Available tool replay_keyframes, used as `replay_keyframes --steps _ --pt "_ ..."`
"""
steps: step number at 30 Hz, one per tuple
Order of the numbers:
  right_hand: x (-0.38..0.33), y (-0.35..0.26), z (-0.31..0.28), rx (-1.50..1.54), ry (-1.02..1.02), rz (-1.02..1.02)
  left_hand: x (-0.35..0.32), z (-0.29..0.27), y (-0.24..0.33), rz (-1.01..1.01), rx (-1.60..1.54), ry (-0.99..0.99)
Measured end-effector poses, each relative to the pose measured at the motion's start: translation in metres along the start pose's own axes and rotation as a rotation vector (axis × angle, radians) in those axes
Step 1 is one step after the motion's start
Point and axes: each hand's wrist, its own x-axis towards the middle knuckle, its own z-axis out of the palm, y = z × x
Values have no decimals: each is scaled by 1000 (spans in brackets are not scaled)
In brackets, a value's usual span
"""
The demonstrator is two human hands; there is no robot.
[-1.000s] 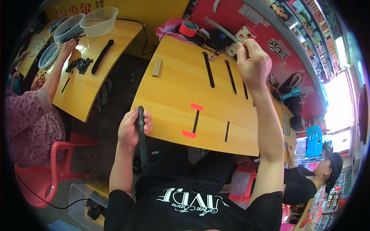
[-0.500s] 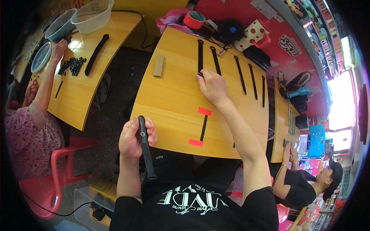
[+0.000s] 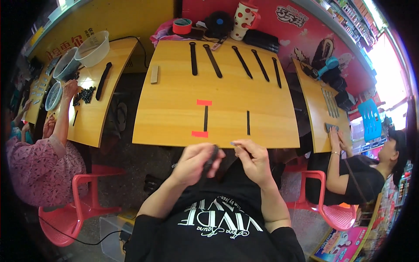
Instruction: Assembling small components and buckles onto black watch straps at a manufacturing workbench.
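Note:
A black strap [image 3: 203, 175], blurred by motion, hangs from my left hand [image 3: 194, 163], which is closed around it just off the table's near edge. Close beside it, my right hand [image 3: 254, 162] pinches a small pale bluish piece [image 3: 234, 143], too small to name. On the wooden table [image 3: 174, 94], several similar black straps lie in a row at the back, among them a wide one [image 3: 193, 59]. A short black strip [image 3: 206, 118] lies between an upper red tape piece [image 3: 204, 102] and a lower red tape piece [image 3: 200, 134]. Another black strip [image 3: 248, 122] lies to its right.
A tan block [image 3: 154, 74] lies at the table's left. Red-rimmed tape [image 3: 182, 26], a black fan-like object [image 3: 219, 24] and a dotted cup [image 3: 243, 22] stand at the back. People work at a left table [image 3: 94, 118] and a right table [image 3: 312, 109]; pink chairs [image 3: 80, 192] flank me.
My right hand has come back from the strap row to the near edge, now pinching a small piece. My left hand has moved right with its strap. The view has shifted.

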Motion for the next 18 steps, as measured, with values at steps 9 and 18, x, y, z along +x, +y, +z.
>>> replay_keyframes --steps 9,18 --pt "-78 -18 -45 -71 182 42 9 57 -37 -66 -81 -167" --pt "-88 0 -43 -385 409 -49 16 75 -57 -135 -21 -127"
